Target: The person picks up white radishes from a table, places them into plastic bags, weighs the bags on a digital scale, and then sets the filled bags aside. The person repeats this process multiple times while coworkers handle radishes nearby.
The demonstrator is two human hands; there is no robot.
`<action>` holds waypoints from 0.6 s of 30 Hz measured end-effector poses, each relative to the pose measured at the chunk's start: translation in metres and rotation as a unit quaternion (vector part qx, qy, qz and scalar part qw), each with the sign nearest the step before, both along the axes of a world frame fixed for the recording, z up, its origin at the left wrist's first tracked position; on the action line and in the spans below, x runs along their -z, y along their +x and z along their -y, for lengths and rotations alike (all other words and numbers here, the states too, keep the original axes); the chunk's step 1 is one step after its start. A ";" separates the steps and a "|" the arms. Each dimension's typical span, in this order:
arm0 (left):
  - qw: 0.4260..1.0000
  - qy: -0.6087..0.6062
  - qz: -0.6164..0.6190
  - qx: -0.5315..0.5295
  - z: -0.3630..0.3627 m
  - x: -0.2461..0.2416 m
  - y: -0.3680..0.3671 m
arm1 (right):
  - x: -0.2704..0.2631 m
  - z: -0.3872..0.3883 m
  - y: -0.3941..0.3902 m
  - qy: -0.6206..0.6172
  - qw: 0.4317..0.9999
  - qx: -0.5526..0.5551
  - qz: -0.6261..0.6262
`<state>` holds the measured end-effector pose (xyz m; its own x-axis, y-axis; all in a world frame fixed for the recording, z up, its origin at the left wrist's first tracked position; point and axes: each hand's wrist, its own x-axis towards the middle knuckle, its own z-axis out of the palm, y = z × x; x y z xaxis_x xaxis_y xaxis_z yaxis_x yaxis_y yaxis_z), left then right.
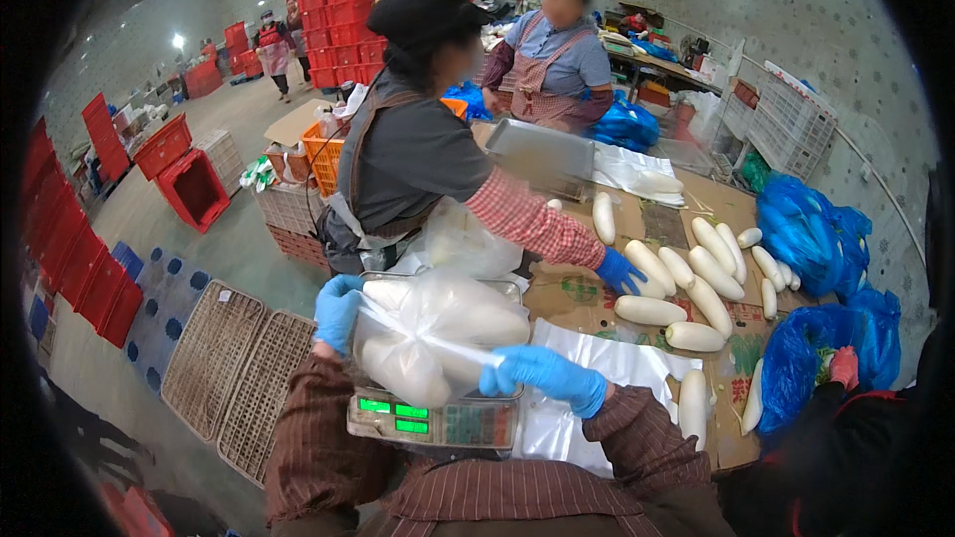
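Observation:
A clear plastic bag (440, 328) full of white radishes rests on the metal pan of a digital scale (477, 425) with green lit displays. My left hand (339, 313), in a light blue glove, grips one twisted end of the bag's neck at the pan's left edge. My right hand (548, 377), gloved alike, holds the other end, stretched out to the right. Between them the plastic crosses in a knot or twist over the radishes; which one I cannot tell. Flat white plastic bags (574, 418) lie on the table beneath my right forearm.
Loose white radishes (716, 272) lie on the cardboard-covered table (559, 306). A co-worker's blue-gloved hand (621, 270) touches one. Blue plastic bags (806, 239) line the right side, where a red-gloved hand (844, 368) reaches in. Plastic crates (216, 358) stand at left on the floor.

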<state>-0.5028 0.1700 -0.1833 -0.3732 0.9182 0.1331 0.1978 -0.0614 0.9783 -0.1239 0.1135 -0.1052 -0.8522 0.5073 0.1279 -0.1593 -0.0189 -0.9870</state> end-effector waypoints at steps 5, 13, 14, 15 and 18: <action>0.861 0.128 0.323 0.373 0.064 -0.092 0.014 | -0.038 -0.027 -0.022 -0.069 0.988 0.094 -0.103; 0.930 -0.041 0.100 0.351 0.104 -0.145 0.074 | -0.066 -0.028 -0.108 0.323 0.940 0.106 0.016; 0.931 -0.045 0.082 0.354 0.099 -0.140 0.069 | -0.063 -0.029 -0.104 0.235 0.967 0.080 0.048; 0.943 -0.032 0.043 0.330 0.094 -0.130 0.065 | -0.059 -0.031 -0.098 0.173 0.982 0.065 0.022; 0.963 0.032 0.017 0.268 0.067 -0.078 0.047 | -0.029 -0.025 -0.072 0.078 0.992 -0.002 0.102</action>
